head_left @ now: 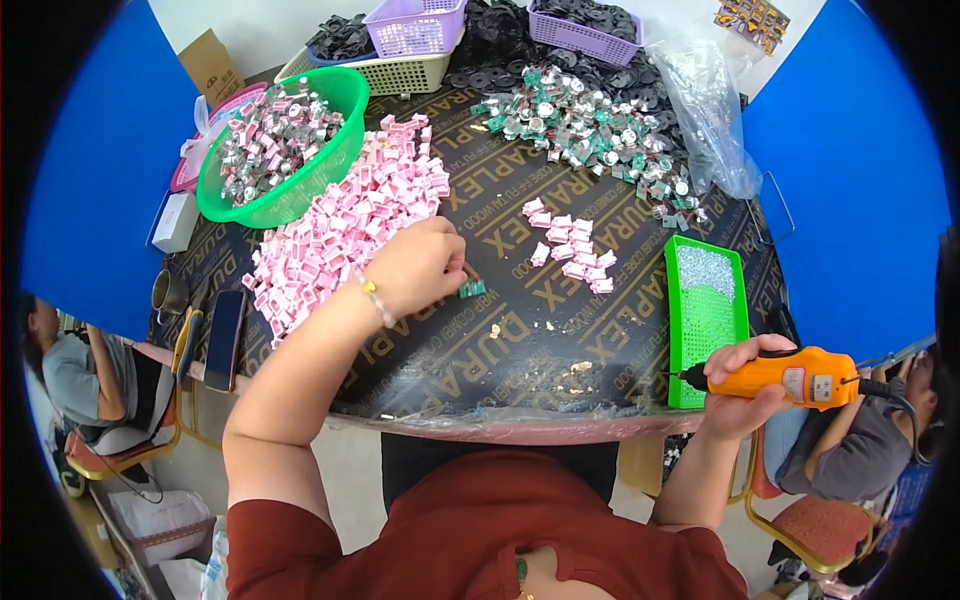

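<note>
My left hand (418,268) is closed, its fingers curled down at the right edge of a heap of small pink plastic housings (350,200). What it grips is hidden by the fingers. Right beside the fingertips is a small green circuit board (471,288); I cannot tell whether they touch it. My right hand (745,385) is wrapped around an orange electric screwdriver (785,379), held level over the table's front right edge with its black tip pointing left. Below and beyond the tip stands a green tray (708,335) with small silvery screws (705,272) at its far end.
A small group of pink pieces (572,245) lies mid-table. Farther back are piled green-and-silver parts (590,120), black discs (640,85) and a clear plastic bag (705,120). A green basket (345,100) of metallic parts stands left, near a phone (225,340) and metal cup (170,293). People sit at both sides.
</note>
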The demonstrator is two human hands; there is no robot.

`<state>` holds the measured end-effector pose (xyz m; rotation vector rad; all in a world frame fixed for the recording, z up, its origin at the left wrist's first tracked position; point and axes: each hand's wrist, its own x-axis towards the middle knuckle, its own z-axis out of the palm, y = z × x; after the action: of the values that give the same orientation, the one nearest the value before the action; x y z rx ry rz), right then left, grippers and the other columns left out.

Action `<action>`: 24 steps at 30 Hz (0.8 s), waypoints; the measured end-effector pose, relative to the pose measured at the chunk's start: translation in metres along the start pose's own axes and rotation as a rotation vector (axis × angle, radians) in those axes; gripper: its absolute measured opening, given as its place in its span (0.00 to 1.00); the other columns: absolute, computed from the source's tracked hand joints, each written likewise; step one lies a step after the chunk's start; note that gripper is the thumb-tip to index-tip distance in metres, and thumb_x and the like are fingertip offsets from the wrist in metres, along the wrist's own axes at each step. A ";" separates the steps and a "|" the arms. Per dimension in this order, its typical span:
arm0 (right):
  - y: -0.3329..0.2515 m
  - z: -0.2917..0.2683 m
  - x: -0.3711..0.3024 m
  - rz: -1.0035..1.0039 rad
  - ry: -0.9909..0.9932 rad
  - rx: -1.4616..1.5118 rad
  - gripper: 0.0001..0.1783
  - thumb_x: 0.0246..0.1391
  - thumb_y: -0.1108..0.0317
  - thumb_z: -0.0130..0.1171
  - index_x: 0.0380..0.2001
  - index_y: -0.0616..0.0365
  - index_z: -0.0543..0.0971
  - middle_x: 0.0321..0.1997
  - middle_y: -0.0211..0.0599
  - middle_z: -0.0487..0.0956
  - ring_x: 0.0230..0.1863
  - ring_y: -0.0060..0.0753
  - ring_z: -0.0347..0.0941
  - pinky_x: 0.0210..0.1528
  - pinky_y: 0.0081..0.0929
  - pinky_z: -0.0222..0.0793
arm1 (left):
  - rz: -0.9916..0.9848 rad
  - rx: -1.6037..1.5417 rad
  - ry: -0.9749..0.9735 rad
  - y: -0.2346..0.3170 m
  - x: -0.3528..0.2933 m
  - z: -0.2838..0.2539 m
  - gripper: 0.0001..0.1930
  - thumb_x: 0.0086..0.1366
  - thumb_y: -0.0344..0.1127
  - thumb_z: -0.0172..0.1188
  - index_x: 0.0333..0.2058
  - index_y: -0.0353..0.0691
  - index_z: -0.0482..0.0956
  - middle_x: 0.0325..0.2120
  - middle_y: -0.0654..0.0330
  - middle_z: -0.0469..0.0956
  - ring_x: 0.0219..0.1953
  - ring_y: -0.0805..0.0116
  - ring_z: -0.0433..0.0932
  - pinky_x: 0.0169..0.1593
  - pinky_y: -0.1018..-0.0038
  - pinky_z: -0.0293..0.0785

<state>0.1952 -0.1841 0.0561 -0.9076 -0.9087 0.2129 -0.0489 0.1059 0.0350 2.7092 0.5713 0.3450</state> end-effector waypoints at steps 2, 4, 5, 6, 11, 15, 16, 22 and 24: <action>-0.001 0.003 0.000 -0.017 -0.010 -0.015 0.33 0.50 0.41 0.58 0.43 0.59 0.64 0.25 0.38 0.73 0.20 0.26 0.70 0.20 0.22 0.68 | -0.023 0.033 0.065 0.012 -0.006 0.003 0.08 0.46 0.32 0.63 0.28 0.41 0.78 0.29 0.56 0.72 0.37 0.56 0.73 0.40 0.63 0.71; -0.001 0.006 -0.001 -0.012 -0.017 -0.002 0.33 0.50 0.41 0.58 0.43 0.59 0.64 0.25 0.38 0.73 0.20 0.26 0.70 0.20 0.22 0.68 | 0.061 0.016 0.055 0.014 -0.005 0.011 0.11 0.46 0.33 0.64 0.31 0.41 0.78 0.31 0.56 0.72 0.39 0.55 0.72 0.42 0.64 0.70; -0.001 0.008 -0.001 -0.010 -0.023 0.010 0.33 0.50 0.41 0.58 0.43 0.59 0.64 0.25 0.38 0.73 0.20 0.26 0.70 0.20 0.22 0.68 | 0.148 0.000 0.047 0.014 -0.005 0.015 0.14 0.47 0.33 0.64 0.35 0.41 0.78 0.32 0.55 0.72 0.41 0.55 0.71 0.45 0.64 0.68; -0.002 0.008 -0.002 -0.009 -0.021 0.007 0.33 0.50 0.41 0.58 0.43 0.59 0.64 0.25 0.38 0.73 0.20 0.26 0.70 0.20 0.22 0.68 | 0.168 -0.028 -0.046 0.014 -0.007 0.016 0.16 0.48 0.34 0.64 0.38 0.43 0.78 0.34 0.56 0.72 0.43 0.56 0.71 0.46 0.64 0.67; -0.006 0.002 -0.005 -0.001 -0.002 -0.016 0.34 0.50 0.40 0.58 0.44 0.59 0.64 0.24 0.38 0.73 0.19 0.26 0.70 0.21 0.22 0.68 | 0.254 0.038 -0.258 0.012 -0.005 0.012 0.07 0.52 0.33 0.60 0.32 0.45 0.78 0.29 0.61 0.73 0.40 0.60 0.73 0.43 0.64 0.66; -0.009 -0.009 0.003 0.001 0.050 -0.050 0.35 0.48 0.40 0.60 0.44 0.59 0.65 0.24 0.38 0.72 0.20 0.26 0.70 0.21 0.22 0.67 | 0.283 -0.089 -0.123 0.015 -0.005 0.025 0.05 0.54 0.30 0.59 0.28 0.38 0.73 0.27 0.55 0.73 0.34 0.57 0.74 0.40 0.66 0.69; -0.009 -0.014 0.008 -0.008 0.056 -0.058 0.34 0.48 0.41 0.61 0.44 0.60 0.66 0.24 0.38 0.72 0.20 0.26 0.69 0.21 0.22 0.67 | 0.186 -0.172 -0.114 0.021 -0.004 0.025 0.04 0.55 0.29 0.58 0.29 0.38 0.73 0.26 0.55 0.73 0.33 0.57 0.74 0.38 0.67 0.69; 0.012 -0.050 0.054 -0.021 0.107 -0.118 0.23 0.54 0.55 0.59 0.43 0.62 0.67 0.24 0.37 0.72 0.20 0.26 0.68 0.22 0.21 0.66 | -0.277 -0.983 -0.223 0.051 0.000 0.020 0.03 0.60 0.25 0.55 0.32 0.35 0.70 0.23 0.64 0.74 0.28 0.77 0.77 0.30 0.81 0.70; 0.021 -0.057 0.070 -0.001 0.127 -0.193 0.17 0.57 0.61 0.55 0.41 0.63 0.68 0.23 0.35 0.72 0.19 0.24 0.68 0.22 0.19 0.65 | -0.305 -1.170 -0.164 0.056 0.006 0.023 0.04 0.58 0.21 0.53 0.31 0.36 0.70 0.24 0.66 0.74 0.30 0.77 0.78 0.32 0.83 0.70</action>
<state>0.2861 -0.1686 0.0648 -1.0873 -0.8209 0.0661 -0.0177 0.0539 0.0360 1.4869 0.4937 0.2491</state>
